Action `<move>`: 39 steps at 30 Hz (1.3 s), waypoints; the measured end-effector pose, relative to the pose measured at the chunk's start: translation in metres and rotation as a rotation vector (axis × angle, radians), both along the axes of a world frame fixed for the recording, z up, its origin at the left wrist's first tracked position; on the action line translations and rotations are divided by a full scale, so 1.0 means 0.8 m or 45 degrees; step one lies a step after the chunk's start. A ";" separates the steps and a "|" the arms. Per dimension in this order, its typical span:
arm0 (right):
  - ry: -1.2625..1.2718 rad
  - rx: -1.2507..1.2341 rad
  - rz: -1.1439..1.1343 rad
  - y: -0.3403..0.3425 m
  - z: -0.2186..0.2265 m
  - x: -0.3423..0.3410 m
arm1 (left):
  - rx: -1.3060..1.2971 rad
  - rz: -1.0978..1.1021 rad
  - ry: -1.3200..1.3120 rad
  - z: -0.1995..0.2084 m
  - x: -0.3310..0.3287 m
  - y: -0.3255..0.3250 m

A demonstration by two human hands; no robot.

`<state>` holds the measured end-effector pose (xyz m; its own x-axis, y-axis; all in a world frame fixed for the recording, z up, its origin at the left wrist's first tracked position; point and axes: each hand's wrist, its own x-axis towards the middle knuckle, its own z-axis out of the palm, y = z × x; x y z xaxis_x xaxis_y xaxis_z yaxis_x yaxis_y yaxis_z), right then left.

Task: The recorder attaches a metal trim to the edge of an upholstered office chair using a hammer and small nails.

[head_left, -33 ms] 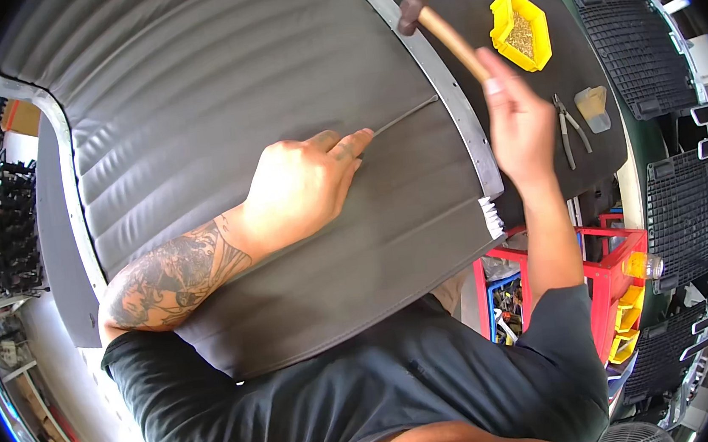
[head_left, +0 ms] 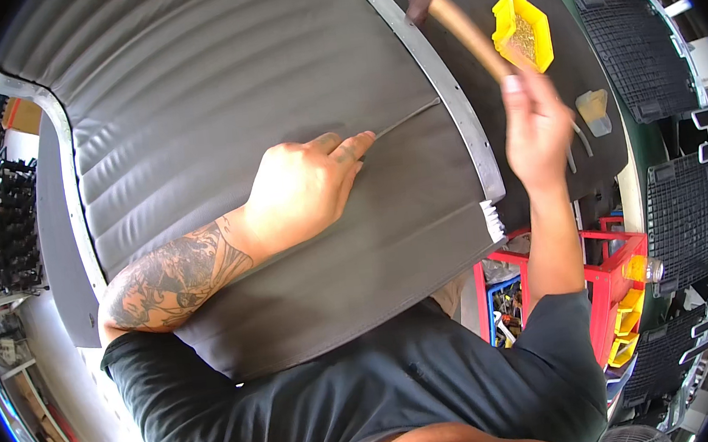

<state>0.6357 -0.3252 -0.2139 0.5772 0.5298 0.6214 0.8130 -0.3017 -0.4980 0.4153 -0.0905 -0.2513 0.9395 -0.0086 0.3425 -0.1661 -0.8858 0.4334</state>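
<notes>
My left hand (head_left: 304, 187) lies on dark grey padded upholstery (head_left: 213, 90), its fingers closed around a thin metal rod (head_left: 406, 120). The rod's far tip meets the inner edge of a grey metal strip (head_left: 454, 96) with small holes, which runs along the upholstery's right side. What lies under the tip is too small to make out. My right hand (head_left: 535, 131) grips the wooden handle of a hammer (head_left: 464, 31). The dark hammer head is raised above the strip, apart from the rod, and slightly blurred.
Right of the strip, a yellow bin (head_left: 532, 12) of small brass-coloured pieces stands on the dark tabletop, near pliers (head_left: 582, 139) partly behind my right hand and a small translucent container (head_left: 593, 113). A red frame (head_left: 602, 274) with bins stands near my right elbow. Black mesh panels (head_left: 636, 53) line the far right.
My right hand and the hammer have moved to the right, now partly covering the pliers. My left hand and the metal rod have stayed in place.
</notes>
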 end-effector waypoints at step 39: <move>-0.051 -0.017 -0.010 -0.034 -0.022 -0.022 | 0.034 -0.023 -0.070 0.000 0.008 0.000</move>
